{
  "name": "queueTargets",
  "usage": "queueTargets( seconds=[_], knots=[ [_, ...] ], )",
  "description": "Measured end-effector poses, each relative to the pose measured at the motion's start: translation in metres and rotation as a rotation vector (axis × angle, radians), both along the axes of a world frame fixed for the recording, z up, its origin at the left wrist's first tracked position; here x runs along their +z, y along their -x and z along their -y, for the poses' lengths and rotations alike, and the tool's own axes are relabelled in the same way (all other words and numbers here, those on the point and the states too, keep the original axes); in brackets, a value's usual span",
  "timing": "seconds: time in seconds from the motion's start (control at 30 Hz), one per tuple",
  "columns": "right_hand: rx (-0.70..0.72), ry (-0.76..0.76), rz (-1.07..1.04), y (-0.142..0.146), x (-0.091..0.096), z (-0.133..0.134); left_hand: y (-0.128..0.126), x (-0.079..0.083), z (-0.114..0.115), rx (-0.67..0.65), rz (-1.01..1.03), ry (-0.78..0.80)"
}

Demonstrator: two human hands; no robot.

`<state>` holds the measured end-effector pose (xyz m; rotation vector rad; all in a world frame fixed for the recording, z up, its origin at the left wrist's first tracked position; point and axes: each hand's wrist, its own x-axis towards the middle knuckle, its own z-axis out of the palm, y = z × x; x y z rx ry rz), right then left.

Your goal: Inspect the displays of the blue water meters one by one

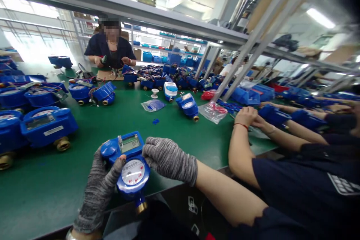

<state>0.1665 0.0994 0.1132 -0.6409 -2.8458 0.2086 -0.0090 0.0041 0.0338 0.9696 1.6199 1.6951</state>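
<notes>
A blue water meter with a small LCD screen, a round dial and a brass fitting at its lower end sits between my two gloved hands at the near edge of the green table. My left hand, in a grey knit glove, grips its left side with the thumb on the dial rim. From the right, my right hand, also gloved, closes on the meter's side.
Several blue meters crowd the left and far side of the table; one lies mid-table beside plastic bags. A person sits opposite. Another person's bare arm rests on the table to my right.
</notes>
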Motion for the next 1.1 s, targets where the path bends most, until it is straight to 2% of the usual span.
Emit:
queueTargets(
  seconds=[0.13,0.3,0.53,0.67,0.77,0.93,1.1],
  knots=[
    [-0.017,0.013,0.018,0.001,-0.002,0.0,0.001,0.0,0.0,0.02,-0.03,0.011],
    [-0.014,0.09,-0.043,-0.001,-0.004,-0.004,-0.004,0.009,0.0,0.053,0.051,0.065],
    [-0.042,0.411,-0.238,0.002,-0.019,-0.016,-0.005,0.009,0.002,0.038,0.07,0.057],
    [-0.131,0.339,-0.327,0.005,-0.023,-0.009,-0.002,0.004,0.001,0.023,0.039,0.032],
    [-0.129,0.31,-0.339,0.004,-0.021,-0.007,-0.001,0.001,0.0,-0.006,0.009,0.011],
    [-0.087,0.381,-0.274,0.003,-0.013,-0.009,-0.002,-0.001,-0.001,-0.011,-0.003,-0.029],
    [-0.2,0.431,-0.304,0.005,-0.014,-0.007,-0.002,-0.003,-0.002,-0.045,0.061,-0.074]
  ],
)
